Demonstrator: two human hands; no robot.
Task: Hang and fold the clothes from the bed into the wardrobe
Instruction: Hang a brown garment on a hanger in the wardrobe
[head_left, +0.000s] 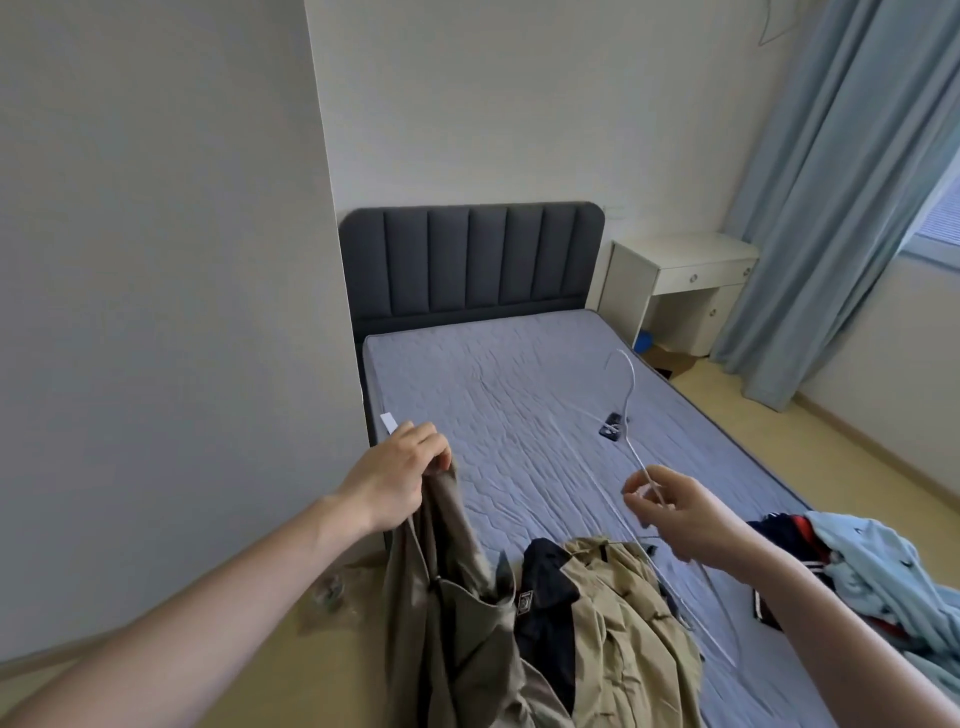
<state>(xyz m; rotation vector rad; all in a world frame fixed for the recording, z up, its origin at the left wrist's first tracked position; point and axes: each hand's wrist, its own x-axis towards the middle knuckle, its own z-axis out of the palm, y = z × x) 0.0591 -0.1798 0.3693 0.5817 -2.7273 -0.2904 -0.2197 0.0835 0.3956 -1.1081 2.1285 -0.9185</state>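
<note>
My left hand (410, 467) grips the khaki jacket (519, 623) collar; right hand (675, 514) pinches the wire hanger (631, 441) (hook pointing away), just beside it.

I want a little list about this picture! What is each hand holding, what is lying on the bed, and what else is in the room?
left hand: grips a khaki jacket by its upper edge, lifting it off the bed
right hand: fingers pinch a thin white hanger, hook pointing away
bed: bare blue-grey quilted mattress, dark padded headboard
on the bed: small dark object, too small to tell what; pile of clothes at right, light blue on top
beside the bed: white desk, blue curtain
</note>
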